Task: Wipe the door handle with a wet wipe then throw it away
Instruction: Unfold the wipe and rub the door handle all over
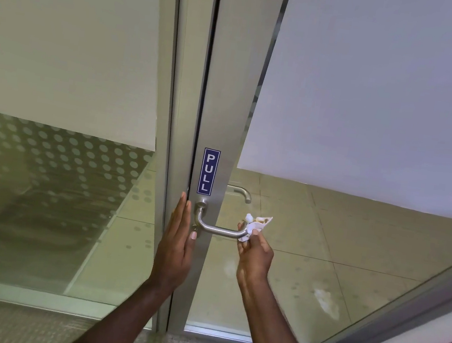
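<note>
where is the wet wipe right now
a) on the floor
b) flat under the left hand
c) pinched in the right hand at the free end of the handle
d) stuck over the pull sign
c: the right hand pinches the crumpled wet wipe against the free end of the door handle.

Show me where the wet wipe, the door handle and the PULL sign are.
wet wipe (255, 224), head view, crumpled middle
door handle (220, 231), head view, horizontal bar
PULL sign (208, 171), head view, centre

Even, soft indoor light, no hard shadows. Wide-angle bowing toward 3 and 9 o'clock edges. Slight softness overall, faint reflections in frosted glass panel.
</note>
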Demonstrator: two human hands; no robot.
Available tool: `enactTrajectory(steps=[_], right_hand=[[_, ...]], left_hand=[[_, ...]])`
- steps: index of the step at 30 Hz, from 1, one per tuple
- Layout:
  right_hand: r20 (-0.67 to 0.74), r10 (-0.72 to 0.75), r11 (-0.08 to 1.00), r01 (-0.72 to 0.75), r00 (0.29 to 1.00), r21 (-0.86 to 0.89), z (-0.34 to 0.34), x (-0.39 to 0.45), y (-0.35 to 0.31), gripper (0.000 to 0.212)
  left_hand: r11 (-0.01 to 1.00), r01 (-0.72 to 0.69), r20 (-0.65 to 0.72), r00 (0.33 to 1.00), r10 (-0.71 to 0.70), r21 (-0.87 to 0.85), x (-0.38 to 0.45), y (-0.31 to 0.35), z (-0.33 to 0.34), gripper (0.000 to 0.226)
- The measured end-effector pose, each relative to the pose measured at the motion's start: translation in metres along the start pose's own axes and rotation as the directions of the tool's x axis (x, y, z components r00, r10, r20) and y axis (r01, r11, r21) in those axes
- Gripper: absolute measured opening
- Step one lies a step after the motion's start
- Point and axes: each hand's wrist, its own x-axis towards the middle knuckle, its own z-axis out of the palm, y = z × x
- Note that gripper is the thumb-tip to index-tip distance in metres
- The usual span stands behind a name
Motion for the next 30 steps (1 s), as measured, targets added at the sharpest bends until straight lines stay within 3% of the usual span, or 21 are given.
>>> enactTrajectory(steps=[2,5,8,11,13,16,19,21,25,30], right_hand=[[0.036,0.111,0.975,-0.115,0.993,0.192,0.001,-0.005,-0.004,0.026],[0.088,0.207,0.917,-0.225,0.974,0.331,-0.003,-0.014,-0.005,0.025],[0.117,0.290,0.907,-0.311,0.950,0.284,-0.004,-0.031,0.006,0.024],[0.222,0.335,0.931,-0.358,0.916,0.072,-0.017,-0.053,0.018,0.028],[0.246,0.282,0.957,-0.256,0.927,-0.134,-0.028,-0.061,0.014,0.027],[0.302,0.080,0.901,0.060,0.950,-0.429,-0.031,-0.062,-0.011,0.020],[0.402,-0.060,0.797,0.286,0.914,-0.531,-0.023,-0.060,-0.037,0.012],[0.424,-0.107,0.761,0.349,0.899,-0.547,-0.017,-0.058,-0.047,0.010],[0.449,-0.143,0.719,0.404,0.882,-0.565,-0.011,-0.055,-0.055,0.012],[0.436,-0.149,0.693,0.408,0.888,-0.594,-0.013,-0.055,-0.057,0.024]], left_hand=[[1.000,-0.007,0.006,1.000,0.007,-0.022,0.000,0.003,0.003,0.063],[0.998,-0.018,0.007,1.000,0.019,-0.056,0.000,0.006,0.005,0.064],[0.997,-0.020,0.006,1.000,0.021,-0.068,0.001,0.007,0.008,0.062],[0.995,-0.021,-0.006,1.000,0.020,-0.100,0.001,0.010,0.006,0.061],[0.988,-0.031,-0.019,0.999,0.028,-0.150,0.004,0.012,0.003,0.060],[0.952,0.070,0.017,0.998,-0.068,-0.297,0.013,0.020,-0.005,0.055],[0.941,0.175,0.097,0.983,-0.153,-0.288,0.027,0.034,-0.008,0.037],[0.945,0.196,0.119,0.978,-0.170,-0.263,0.036,0.046,-0.008,0.027],[0.971,0.186,0.118,0.978,-0.169,-0.153,0.044,0.063,-0.004,0.035],[0.980,0.167,0.110,0.982,-0.155,-0.112,0.048,0.063,-0.003,0.015]])
